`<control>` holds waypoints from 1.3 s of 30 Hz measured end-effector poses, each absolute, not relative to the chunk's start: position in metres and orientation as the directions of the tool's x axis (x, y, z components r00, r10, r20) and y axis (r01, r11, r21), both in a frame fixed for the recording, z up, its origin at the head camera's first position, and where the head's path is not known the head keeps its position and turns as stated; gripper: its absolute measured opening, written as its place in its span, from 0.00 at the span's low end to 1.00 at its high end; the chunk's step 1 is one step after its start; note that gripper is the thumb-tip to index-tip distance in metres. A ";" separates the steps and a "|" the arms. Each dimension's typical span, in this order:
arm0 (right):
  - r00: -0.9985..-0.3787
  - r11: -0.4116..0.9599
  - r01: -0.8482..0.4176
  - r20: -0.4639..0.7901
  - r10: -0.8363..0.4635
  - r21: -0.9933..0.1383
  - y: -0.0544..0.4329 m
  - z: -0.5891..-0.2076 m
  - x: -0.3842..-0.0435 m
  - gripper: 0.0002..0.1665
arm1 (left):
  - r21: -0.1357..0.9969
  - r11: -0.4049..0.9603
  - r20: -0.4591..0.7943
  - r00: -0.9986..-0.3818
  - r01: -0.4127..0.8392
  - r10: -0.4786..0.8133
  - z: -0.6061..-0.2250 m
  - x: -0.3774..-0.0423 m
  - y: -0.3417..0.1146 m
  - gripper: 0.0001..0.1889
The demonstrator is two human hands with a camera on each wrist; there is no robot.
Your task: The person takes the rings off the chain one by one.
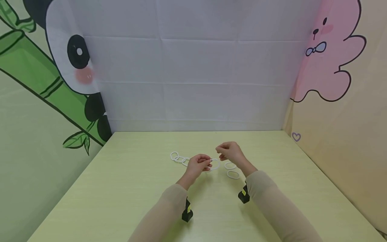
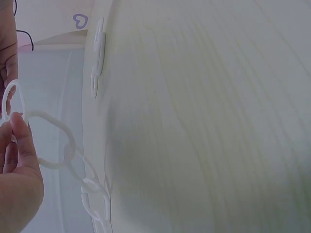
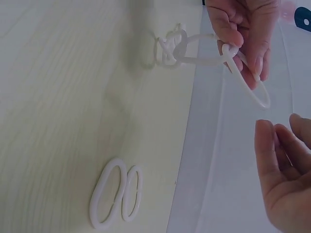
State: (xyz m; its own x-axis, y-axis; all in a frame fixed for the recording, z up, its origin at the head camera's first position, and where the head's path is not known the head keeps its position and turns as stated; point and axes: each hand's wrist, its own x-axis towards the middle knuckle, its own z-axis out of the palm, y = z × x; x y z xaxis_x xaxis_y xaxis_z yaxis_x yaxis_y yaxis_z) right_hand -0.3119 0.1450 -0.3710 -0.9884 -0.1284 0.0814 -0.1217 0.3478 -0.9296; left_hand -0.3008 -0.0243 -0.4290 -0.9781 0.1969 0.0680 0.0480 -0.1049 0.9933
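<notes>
My left hand (image 1: 198, 165) pinches a white plastic chain link (image 3: 243, 83) between thumb and fingers, above the table. From that link hangs a chain of several joined white links (image 2: 70, 138), trailing left and down to the tabletop. My right hand (image 1: 232, 153) is just right of the held link, apart from it. Its fingers are loosely bent, with nothing between thumb and fingertips in the right wrist view. Below the right hand, two separate white links (image 3: 98, 188) lie side by side on the table. The left fingers cover part of the held link.
The pale wood-grain table (image 1: 121, 188) ends at a white cloth backdrop (image 1: 196, 101). Painted side walls stand left and right, with a panda and bamboo (image 1: 54, 87) and a pink figure (image 1: 335, 67). A black wrist device (image 1: 187, 213) sits under each sleeve.
</notes>
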 end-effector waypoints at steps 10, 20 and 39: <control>-0.972 0.428 -0.133 0.034 -0.231 -0.894 0.142 -0.378 -0.306 0.15 | 0.992 -0.120 0.065 -0.976 0.041 0.206 -0.430 -0.301 -0.025 0.08; -0.959 0.431 -0.138 0.012 -0.283 -0.892 0.142 -0.386 -0.302 0.13 | 0.992 -0.121 0.068 -0.973 0.042 0.219 -0.419 -0.293 -0.028 0.08; -0.966 0.429 -0.123 0.010 -0.257 -0.895 0.139 -0.387 -0.299 0.08 | 0.991 -0.120 0.078 -0.972 0.052 0.221 -0.418 -0.290 -0.030 0.08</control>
State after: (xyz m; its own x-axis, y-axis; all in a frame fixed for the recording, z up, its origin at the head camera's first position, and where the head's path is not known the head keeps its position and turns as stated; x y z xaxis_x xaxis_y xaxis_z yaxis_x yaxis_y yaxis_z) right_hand -0.2990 0.1391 -0.3868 -0.9663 -0.2573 0.0096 -0.1231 0.4289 -0.8949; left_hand -0.2898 -0.0298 -0.4180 -0.9722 0.2209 0.0776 0.0519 -0.1199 0.9914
